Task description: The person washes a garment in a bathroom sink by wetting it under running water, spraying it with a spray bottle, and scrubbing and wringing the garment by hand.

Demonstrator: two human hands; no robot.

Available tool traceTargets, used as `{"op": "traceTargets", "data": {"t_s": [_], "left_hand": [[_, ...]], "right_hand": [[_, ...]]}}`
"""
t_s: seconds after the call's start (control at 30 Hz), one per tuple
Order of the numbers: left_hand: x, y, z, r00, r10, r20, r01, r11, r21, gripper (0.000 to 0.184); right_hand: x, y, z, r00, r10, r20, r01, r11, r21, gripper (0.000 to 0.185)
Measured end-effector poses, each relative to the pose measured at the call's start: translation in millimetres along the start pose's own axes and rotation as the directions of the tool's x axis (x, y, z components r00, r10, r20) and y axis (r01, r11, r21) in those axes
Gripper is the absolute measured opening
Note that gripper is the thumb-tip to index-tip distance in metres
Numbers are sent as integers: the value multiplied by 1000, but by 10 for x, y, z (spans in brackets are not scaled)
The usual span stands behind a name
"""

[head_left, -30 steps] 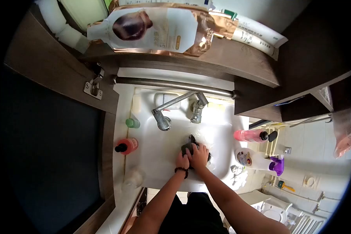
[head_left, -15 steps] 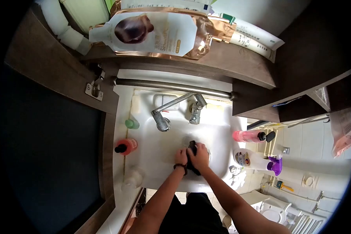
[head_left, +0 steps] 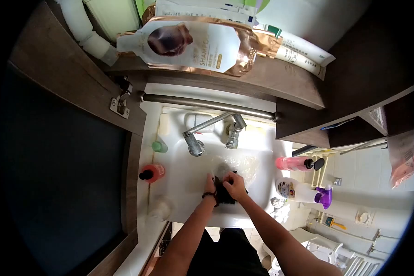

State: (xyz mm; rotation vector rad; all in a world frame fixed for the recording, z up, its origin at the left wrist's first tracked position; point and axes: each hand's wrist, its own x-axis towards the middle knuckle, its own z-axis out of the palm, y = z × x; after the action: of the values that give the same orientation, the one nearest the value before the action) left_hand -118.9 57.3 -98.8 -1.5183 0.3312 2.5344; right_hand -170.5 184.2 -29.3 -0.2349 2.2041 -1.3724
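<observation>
A wet-looking black cloth point(head_left: 226, 196) lies low in the white sink point(head_left: 181, 184), spread between my two hands. My left hand point(head_left: 209, 185), with a dark bracelet at the wrist, is closed on its left edge. On the other side, my right hand point(head_left: 235, 186) has its fingers curled and pinched on the cloth's upper right part. Just beyond the hands, the basin holds shallow, rippling water. The metal faucet point(head_left: 195, 146) has its long arm swung to the left, away from the hands. The cloth's exact kind cannot be made out.
Left of the basin stand a red bottle point(head_left: 155, 173) and a green-capped container point(head_left: 159, 146). On the right rim are a pink pump bottle point(head_left: 292, 163) and a purple-trigger spray bottle point(head_left: 299, 190). A shampoo pouch point(head_left: 188, 46) lies on the shelf above; a cabinet door point(head_left: 69, 175) hangs open left.
The black cloth has gone from a bunched, narrow shape to a wider spread. My right hand has curled more tightly. Ripples now show in the basin, and the view has shifted slightly.
</observation>
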Motion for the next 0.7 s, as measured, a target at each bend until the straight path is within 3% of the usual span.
{"op": "traceTargets", "data": {"t_s": [0.03, 0.07, 0.1, 0.13, 0.17, 0.23, 0.3, 0.33, 0.37, 0.43, 0.47, 0.5, 0.57, 0.6, 0.63, 0.67, 0.7], "left_hand": [[201, -48, -148, 1000, -4, 2, 4, 1000, -1, 52], [462, -108, -348, 981, 187, 56, -192, 870, 454, 58], [630, -164, -502, 926, 325, 192, -343, 511, 788, 65], [491, -200, -377, 912, 399, 97, -267, 396, 879, 64], [325, -239, -302, 878, 463, 124, -299, 326, 897, 61], [379, -339, -367, 837, 531, 134, -363, 354, 862, 59], [41, -272, -234, 824, 543, 159, -372, 307, 876, 59], [-155, -191, -98, 809, 552, 202, -395, 255, 883, 60], [-110, -159, -134, 808, 554, 204, -395, 251, 884, 60], [139, -170, -322, 907, 417, 59, -203, 309, 929, 64], [319, -179, -391, 917, 398, 25, -184, 365, 913, 66], [497, -186, -458, 926, 378, -9, -163, 419, 893, 68], [281, -115, -306, 977, 206, -47, -151, 840, 521, 67], [-108, -7, -29, 976, 180, -121, -99, 867, 489, 64], [76, -48, -203, 978, 173, -119, -95, 869, 485, 64], [339, -79, -445, 923, 368, 116, -306, 515, 801, 59], [515, -101, -581, 812, 421, 404, -454, 22, 891, 54]], "right_hand": [[-68, -89, -18, 1000, 2, -2, -2, 1000, -4, 25], [-155, -177, -16, 992, -77, -99, 50, 966, -252, 30], [-204, -255, 13, 969, -177, -173, 72, 870, -487, 36], [-227, -129, 156, 940, -261, -220, 101, 828, -552, 42], [-267, 7, 261, 932, -308, -194, 105, 738, -667, 41], [-230, 56, 331, 927, -342, -154, 97, 614, -783, 39], [-63, 128, 369, 975, -156, -156, -6, 685, -728, 35], [59, 236, 408, 954, -238, -179, 9, 624, -782, 30], [203, 219, 392, 954, -240, -181, 9, 626, -780, 30], [391, 112, 310, 996, -41, -81, -37, 634, -773, 29], [403, 94, 304, 978, -82, -194, -70, 742, -667, 24], [363, 96, 261, 975, -91, -201, -69, 740, -669, 24], [124, 154, 69, 954, -263, -143, 214, 933, -289, 13], [-69, -3, -88, 936, -338, -93, 301, 910, -285, 18], [-212, -15, -158, 954, -272, -130, 260, 960, -101, 30], [-317, 73, -199, 952, -211, -220, 197, 977, -86, 32], [-361, 114, -226, 939, -150, -309, 138, 989, -63, 34]]}}
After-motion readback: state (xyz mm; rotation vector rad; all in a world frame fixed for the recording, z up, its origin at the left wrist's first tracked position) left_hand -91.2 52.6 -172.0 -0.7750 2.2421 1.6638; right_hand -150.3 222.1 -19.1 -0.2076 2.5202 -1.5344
